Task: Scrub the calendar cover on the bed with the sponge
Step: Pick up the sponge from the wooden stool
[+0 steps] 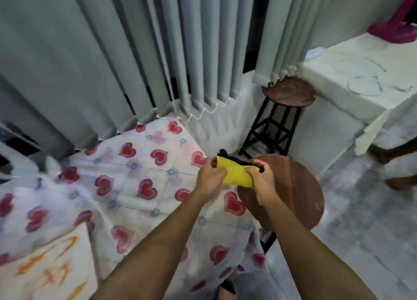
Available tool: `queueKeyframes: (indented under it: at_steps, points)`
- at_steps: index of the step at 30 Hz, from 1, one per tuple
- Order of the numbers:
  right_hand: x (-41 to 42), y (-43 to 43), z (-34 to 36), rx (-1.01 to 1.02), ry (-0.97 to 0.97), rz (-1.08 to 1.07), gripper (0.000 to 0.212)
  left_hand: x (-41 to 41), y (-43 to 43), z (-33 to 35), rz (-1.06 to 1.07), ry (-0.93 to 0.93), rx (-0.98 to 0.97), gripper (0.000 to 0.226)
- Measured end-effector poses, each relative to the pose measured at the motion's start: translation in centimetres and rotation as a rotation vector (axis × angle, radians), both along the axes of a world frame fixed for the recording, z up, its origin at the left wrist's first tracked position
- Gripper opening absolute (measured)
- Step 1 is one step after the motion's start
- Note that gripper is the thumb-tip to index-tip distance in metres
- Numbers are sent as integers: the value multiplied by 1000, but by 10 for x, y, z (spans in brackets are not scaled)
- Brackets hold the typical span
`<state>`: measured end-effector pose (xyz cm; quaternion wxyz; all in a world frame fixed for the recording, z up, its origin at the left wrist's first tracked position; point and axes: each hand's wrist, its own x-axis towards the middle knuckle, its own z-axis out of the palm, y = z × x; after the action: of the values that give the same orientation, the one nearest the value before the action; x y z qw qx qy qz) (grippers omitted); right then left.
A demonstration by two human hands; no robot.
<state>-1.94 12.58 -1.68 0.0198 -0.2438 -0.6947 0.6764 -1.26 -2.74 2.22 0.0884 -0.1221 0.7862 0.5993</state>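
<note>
A yellow sponge point(237, 173) with a dark scrub layer on its far side is held up between both hands, above the bed's right edge. My left hand point(208, 175) pinches its left end and my right hand point(262, 179) grips its right end. The calendar cover point(45, 268), white with orange marks, lies on the bed at the lower left, well away from the sponge. The bed point(135, 175) has a white sheet printed with red hearts.
A round brown stool point(300, 191) stands right beside the bed under my right hand. A taller dark-legged stool point(288, 92) is behind it. Grey curtains point(135, 51) hang at the back. A white table point(361, 78) is at the right.
</note>
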Motion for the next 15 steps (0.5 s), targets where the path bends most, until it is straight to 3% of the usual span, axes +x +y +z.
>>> queueKeyframes:
  at_steps: [8,12,15]
  points:
    - [54,-139,5,63,112,311,37,96,-148,-5,241,-20,20,49]
    - [93,-173,-5,64,119,424,31,139,-179,-18,274,-58,-73,50]
    - [112,-178,-13,182,129,511,36,165,-187,-28,205,-62,-227,51]
